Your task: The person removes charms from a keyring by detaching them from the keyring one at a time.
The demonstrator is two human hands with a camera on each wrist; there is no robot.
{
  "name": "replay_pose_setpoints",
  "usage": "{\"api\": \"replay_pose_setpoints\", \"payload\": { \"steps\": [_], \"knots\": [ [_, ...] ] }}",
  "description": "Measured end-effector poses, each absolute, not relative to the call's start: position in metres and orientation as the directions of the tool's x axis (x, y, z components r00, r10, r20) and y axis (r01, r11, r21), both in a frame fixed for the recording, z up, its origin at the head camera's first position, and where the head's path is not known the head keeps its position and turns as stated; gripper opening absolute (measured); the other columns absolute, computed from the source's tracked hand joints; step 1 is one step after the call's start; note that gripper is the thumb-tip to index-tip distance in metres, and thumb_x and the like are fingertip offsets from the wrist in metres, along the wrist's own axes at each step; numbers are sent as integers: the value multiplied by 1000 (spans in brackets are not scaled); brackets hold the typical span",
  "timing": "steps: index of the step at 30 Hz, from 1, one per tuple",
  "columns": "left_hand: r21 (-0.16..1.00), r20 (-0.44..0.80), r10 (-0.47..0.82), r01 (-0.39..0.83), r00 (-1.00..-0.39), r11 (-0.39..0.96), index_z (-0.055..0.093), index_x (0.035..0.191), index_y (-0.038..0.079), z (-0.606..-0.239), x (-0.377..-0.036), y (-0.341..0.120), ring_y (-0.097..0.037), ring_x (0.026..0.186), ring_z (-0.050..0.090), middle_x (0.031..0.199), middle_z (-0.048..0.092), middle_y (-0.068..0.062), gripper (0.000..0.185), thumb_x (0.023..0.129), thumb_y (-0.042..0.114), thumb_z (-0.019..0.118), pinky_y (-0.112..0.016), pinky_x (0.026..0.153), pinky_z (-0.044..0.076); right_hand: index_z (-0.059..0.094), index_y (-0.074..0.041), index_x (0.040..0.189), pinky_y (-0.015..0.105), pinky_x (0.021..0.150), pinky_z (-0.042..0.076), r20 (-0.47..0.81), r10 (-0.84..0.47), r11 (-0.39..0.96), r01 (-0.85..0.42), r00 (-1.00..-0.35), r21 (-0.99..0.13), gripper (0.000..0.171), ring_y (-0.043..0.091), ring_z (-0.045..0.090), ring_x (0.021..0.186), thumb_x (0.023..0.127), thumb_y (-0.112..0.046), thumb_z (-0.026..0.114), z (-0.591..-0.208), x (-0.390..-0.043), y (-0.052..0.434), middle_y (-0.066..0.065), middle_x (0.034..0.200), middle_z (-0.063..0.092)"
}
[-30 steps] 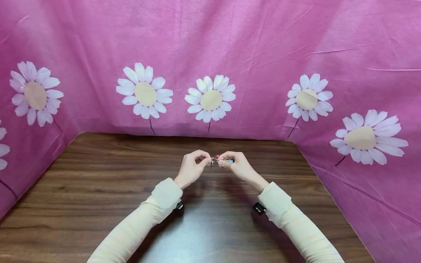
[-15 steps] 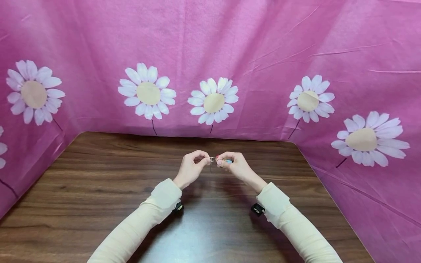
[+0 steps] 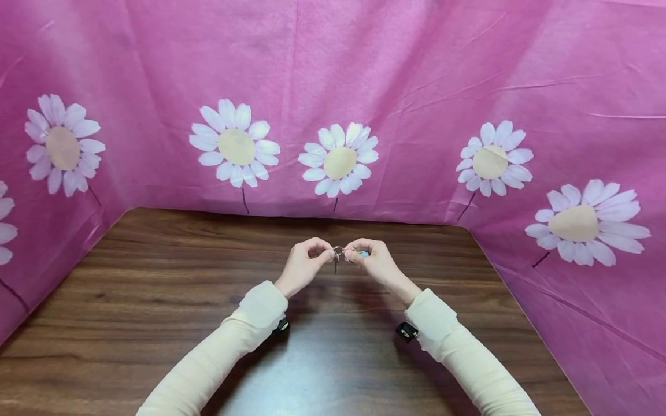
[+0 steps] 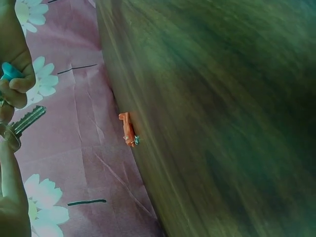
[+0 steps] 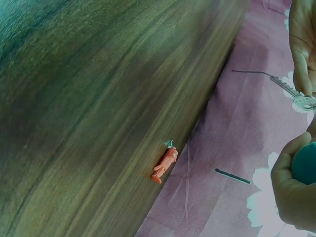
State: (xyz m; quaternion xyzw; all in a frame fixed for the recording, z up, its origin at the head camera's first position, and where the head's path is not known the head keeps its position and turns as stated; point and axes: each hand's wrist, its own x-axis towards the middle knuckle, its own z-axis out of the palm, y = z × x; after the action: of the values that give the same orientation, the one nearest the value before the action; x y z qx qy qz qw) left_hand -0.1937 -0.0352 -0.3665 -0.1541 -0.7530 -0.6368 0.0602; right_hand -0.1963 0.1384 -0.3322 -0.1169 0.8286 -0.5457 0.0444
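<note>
Above the table's far part, my left hand [image 3: 302, 266] pinches a thin metal key ring [image 3: 338, 249] between thumb and forefinger. A silver key [image 4: 29, 120] hangs from the ring, its blade pointing down in the head view. Just to the right, my right hand [image 3: 380, 263] pinches the other side of the ring or a fitting on it; its fingertips hide which. A rounded blue-turquoise piece [image 5: 305, 163] sits in the right hand's grip, mostly covered by the fingers. In the head view it shows only as a small blue patch.
An orange figurine [image 4: 127, 129] with a small metal fitting lies near the far edge of the brown wooden table [image 3: 156, 300]; it does not show in the head view. Pink cloth [image 3: 406, 69] with white daisies hangs behind and at both sides.
Both hands stay almost in place. A small red piece beside the right fingertips, visible earlier, no longer shows. The ring's curve between the hands has turned slightly.
</note>
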Motion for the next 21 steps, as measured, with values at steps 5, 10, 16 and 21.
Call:
{"api": "replay_pose_setpoints", "payload": {
  "steps": [5,10,16,21],
  "knots": [
    [950,273,146,290,-951,114,63,99,-1,-384,-207,-34,-34,82,64,88,67,-19,17,82,3,64,-19,68,50,63,8,93,21,57,45,73,-243,388,-165,-967,-907,14,5,50,59,84,-3,61,-334,-199,136,1,69,60],
    [913,325,154,352,-933,208,66,93,5,-382,-207,-34,-19,74,63,82,68,-11,12,81,5,64,-24,67,49,64,8,91,21,58,46,97,-260,403,-199,-961,-893,13,9,53,63,83,-3,62,-334,-198,133,5,71,61],
    [834,400,154,428,-904,347,67,85,9,-382,-207,-34,-12,72,63,79,69,-4,6,79,6,67,-26,70,52,65,7,88,20,58,42,139,-293,466,-268,-946,-843,10,13,52,66,82,-2,63,-331,-190,130,16,78,64],
    [743,434,178,462,-883,485,68,82,13,-382,-205,-33,-12,73,65,80,68,0,6,78,9,69,-27,68,52,66,6,87,19,56,40,144,-301,508,-286,-943,-813,9,14,50,65,82,-1,63,-338,-192,131,18,78,64]
  ]
}}
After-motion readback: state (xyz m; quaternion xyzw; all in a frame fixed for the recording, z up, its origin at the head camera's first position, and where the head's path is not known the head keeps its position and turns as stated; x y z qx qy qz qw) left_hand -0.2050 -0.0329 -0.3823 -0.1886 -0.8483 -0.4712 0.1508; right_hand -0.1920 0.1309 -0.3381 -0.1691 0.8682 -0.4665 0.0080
